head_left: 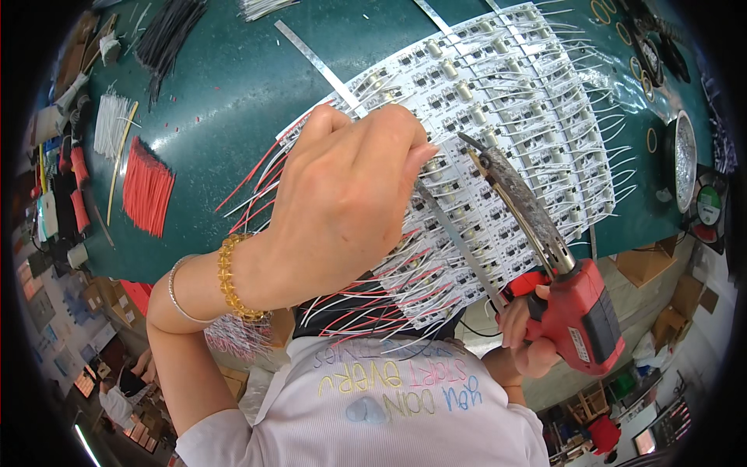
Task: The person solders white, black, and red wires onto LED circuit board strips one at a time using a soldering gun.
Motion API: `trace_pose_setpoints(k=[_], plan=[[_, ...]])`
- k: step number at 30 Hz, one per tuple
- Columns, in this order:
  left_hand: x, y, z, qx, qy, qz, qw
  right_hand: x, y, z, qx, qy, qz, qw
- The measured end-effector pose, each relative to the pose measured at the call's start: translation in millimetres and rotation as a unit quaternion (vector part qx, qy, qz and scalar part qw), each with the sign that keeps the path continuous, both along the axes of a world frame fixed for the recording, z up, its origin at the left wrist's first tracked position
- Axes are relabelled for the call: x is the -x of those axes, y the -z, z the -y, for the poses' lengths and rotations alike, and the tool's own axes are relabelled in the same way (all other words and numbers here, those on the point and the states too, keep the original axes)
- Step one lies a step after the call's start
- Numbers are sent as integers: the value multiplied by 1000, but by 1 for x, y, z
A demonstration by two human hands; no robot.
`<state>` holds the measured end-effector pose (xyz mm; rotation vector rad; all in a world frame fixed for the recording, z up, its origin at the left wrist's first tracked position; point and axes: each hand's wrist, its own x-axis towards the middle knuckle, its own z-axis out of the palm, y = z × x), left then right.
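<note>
A panel of white circuit boards (498,226) lies at a slant on the green table, with rows of white wires along it and red and white wires at its near and left edges. Over its left part, my left hand (342,187) is closed in a pinch, thumb against fingers; whatever sits between the fingertips is hidden. My right hand (525,335) grips a red and black soldering gun (583,319) by its handle. The gun's dark tip points up and left, just right of my left fingertips, close above the boards. A metal strip (459,237) crosses the panel between my hands.
On the green table (226,101) at left lie bundles of red wires (145,191), white wires (115,123) and black wires (167,39). A round metal dish (685,159), a solder spool (708,206) and several yellowish rings (652,140) are at right. Cardboard boxes (646,261) stand beyond the table edge.
</note>
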<state>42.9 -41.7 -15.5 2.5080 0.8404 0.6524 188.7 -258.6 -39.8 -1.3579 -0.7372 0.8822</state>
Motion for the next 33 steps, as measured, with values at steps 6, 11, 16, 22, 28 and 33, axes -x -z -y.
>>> trace_pose_setpoints(k=[6,11,16,22,28,33], plan=[[3,-1,-2,8,19,11,1000,-10,3,-2,-44,-41,7,998],[6,-5,-3,-5,21,-27,999,-10,2,-8,-61,-53,-3,997],[5,-5,-2,-30,34,-54,997,-12,5,-6,-69,-57,-6,996],[2,-5,2,29,4,-14,999,-11,-1,-7,-33,-52,-45,997],[0,-3,1,1,-8,-28,1000,-13,-4,-6,-24,-59,-49,997],[-2,2,3,-58,-9,-32,998,-10,-8,-8,16,-32,-79,996]])
